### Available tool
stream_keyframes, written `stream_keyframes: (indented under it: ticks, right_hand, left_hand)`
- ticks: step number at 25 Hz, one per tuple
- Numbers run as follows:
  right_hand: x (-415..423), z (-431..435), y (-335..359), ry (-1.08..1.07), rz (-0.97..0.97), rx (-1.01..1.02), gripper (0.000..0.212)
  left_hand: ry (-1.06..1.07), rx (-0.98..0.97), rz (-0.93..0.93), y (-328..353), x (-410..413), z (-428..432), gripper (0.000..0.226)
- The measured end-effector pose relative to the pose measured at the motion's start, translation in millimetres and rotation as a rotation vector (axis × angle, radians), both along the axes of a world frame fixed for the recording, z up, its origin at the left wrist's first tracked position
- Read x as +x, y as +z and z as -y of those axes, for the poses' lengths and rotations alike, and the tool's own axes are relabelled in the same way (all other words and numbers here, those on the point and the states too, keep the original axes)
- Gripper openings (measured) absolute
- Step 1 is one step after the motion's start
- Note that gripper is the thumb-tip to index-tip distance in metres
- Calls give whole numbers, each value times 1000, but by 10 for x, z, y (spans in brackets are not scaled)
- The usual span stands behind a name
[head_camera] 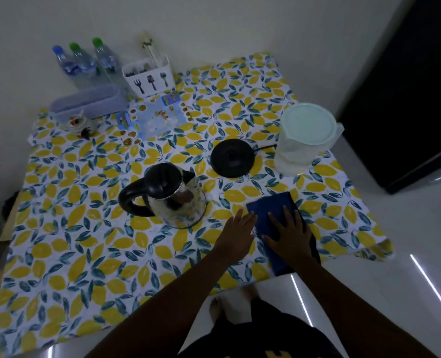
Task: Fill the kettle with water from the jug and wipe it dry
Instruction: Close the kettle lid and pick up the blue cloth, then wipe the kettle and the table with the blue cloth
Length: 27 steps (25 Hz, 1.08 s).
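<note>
Your bare feet [223,310] stand on the shiny floor [369,293], right at the near edge of the tabletop [85,267] with its lemon-print cover. Your two arms reach out over that edge.

Your right hand [289,235] lies flat on a dark blue cloth [271,206], fingers spread wide. Its grip is open; it presses on the cloth but does not hold it. The cloth is folded and its near end hangs a little past the tabletop edge. Your left hand [237,232] is flat too, grip open, with its fingertips just touching the left side of the cloth.

Just past your left hand stands the shiny metal kettle [174,200]. It is upright, its black lid is shut, and its black handle points left. It sits on the cover, not on its base.

A bit farther, to the right, is the round black kettle base [232,158] with its cord. Beside that stands the clear jug [304,140] with a pale lid on top.

At the far side, near the wall, are a picture sheet [152,117], a white cutlery holder [149,76], a pale purple box [90,100] and three water bottles [85,62].
</note>
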State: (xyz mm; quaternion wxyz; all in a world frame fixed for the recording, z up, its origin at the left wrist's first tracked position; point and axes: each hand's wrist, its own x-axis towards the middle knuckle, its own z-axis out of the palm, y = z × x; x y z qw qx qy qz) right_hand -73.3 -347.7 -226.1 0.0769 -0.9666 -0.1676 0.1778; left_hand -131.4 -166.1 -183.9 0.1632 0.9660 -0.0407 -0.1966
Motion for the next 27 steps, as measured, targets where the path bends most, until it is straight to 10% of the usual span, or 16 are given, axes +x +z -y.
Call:
stream_keyframes:
  ticks: [13, 27]
  right_hand:
    - [419, 69, -76, 188, 140, 115, 37]
    - [343, -1520, 1540, 138, 175, 980, 46]
  left_hand:
    - [234, -120, 159, -92, 122, 85, 53]
    - [548, -93, 841, 1138, -434, -1254, 37]
